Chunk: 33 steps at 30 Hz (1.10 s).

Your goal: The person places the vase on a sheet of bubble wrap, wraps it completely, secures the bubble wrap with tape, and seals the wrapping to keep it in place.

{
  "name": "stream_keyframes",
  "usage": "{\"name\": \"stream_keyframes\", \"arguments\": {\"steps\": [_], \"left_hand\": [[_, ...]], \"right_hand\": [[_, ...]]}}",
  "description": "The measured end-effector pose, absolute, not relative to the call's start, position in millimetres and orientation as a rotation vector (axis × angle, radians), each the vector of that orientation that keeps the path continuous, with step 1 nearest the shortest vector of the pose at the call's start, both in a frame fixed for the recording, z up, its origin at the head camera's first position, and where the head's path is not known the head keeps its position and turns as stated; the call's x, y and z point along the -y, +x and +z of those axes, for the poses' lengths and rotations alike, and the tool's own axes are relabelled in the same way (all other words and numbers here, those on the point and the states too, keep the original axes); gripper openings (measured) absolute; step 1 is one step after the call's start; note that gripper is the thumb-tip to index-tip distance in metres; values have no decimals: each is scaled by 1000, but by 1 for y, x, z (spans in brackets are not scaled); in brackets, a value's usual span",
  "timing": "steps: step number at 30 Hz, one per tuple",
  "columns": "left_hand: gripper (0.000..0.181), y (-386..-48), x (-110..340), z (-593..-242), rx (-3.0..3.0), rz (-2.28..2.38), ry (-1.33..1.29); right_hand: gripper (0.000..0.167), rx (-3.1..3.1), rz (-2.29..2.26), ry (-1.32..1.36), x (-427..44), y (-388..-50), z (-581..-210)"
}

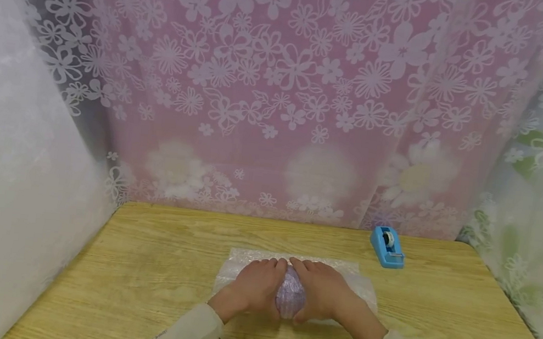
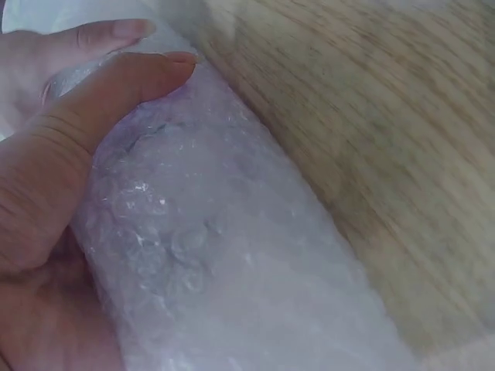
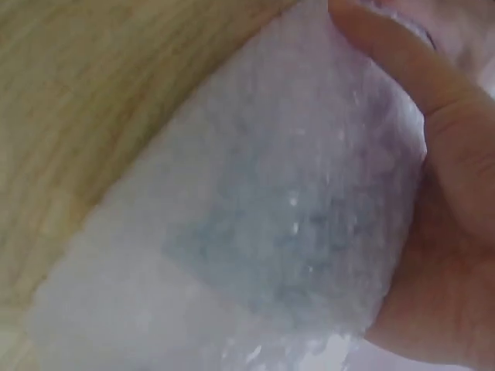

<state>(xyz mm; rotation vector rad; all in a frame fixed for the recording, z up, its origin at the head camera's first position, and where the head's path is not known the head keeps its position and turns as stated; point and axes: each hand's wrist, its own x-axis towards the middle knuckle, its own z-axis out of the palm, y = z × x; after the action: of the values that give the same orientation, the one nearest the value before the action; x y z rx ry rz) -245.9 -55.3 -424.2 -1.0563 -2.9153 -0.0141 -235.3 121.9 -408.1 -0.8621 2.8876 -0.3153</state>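
A purple rounded bundle (image 1: 291, 294) under clear bubble wrap (image 1: 356, 283) lies near the table's front middle. My left hand (image 1: 259, 287) grips its left side, thumb on the near side and fingers over the far side. On the opposite side my right hand (image 1: 325, 292) grips it the same way. In the left wrist view the left thumb (image 2: 116, 89) presses on the bubble wrap (image 2: 232, 232). The right wrist view has the right thumb (image 3: 410, 62) against the wrap (image 3: 255, 193), with purple showing through. What the wrap encloses cannot be made out.
A blue tape dispenser (image 1: 387, 248) stands on the wooden table (image 1: 158, 257) at the back right. Pink flowered sheeting (image 1: 278, 109) hangs behind the table, and pale sheets hang at both sides.
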Motion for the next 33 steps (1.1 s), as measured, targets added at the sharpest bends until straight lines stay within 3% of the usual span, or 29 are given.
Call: {"name": "stream_keyframes", "arguments": {"steps": [13, 33], "left_hand": [[84, -253, 53, -413, 3120, -100, -1019], [75, -275, 61, -409, 3308, -647, -1170]], "right_hand": [[105, -3115, -173, -998, -118, -221, -426], [94, -3033, -146, -1088, -123, -244, -419]]}}
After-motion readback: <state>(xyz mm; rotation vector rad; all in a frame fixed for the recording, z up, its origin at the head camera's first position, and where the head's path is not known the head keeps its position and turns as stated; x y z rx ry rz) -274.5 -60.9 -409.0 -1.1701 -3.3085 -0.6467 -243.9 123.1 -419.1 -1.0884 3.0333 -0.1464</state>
